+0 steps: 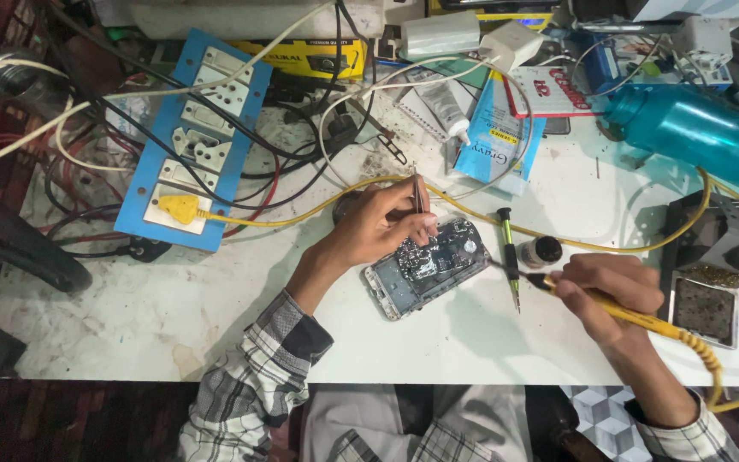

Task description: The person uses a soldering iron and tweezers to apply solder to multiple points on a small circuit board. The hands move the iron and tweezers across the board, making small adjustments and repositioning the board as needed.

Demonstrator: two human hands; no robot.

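At the middle of the white, scuffed surface [173, 308] lies an opened silver-framed mobile phone with its circuit board bare [428, 267], tilted so its long side runs from about eight o'clock to two o'clock. The left hand [378, 224] rests at the phone's eleven o'clock edge, its fingers [408, 214] pinched narrow around a thin pair of metal tweezers [418, 195] whose tips point down onto the board. The right hand [609, 287], at three o'clock from the phone, has its fingers closed around a yellow-handled soldering iron [635, 318]; the iron's dark tip points toward nine o'clock and sits just beside the phone's right end, though whether it touches cannot be told. A yellow cord [712, 364] runs from the iron's handle off toward five o'clock.

Between the two hands a slim black screwdriver with a green collar [509, 257] lies on the surface, pointing toward six o'clock, and a small dark round bottle [542, 251] stands just beside it. At three o'clock from the right hand is a grey metal soldering stand with a dark sponge tray [703, 310]. A teal plastic water bottle [694, 133] lies on its side at one o'clock. At ten o'clock a blue board of white sockets and switches [194, 141] holds a yellow plug [177, 207], with white, black and red cables [301, 145] tangled over and around it. A white tube [446, 107] rests on a blue packet [493, 137] at twelve o'clock. Both forearms wear grey-and-white checked sleeves [254, 376].
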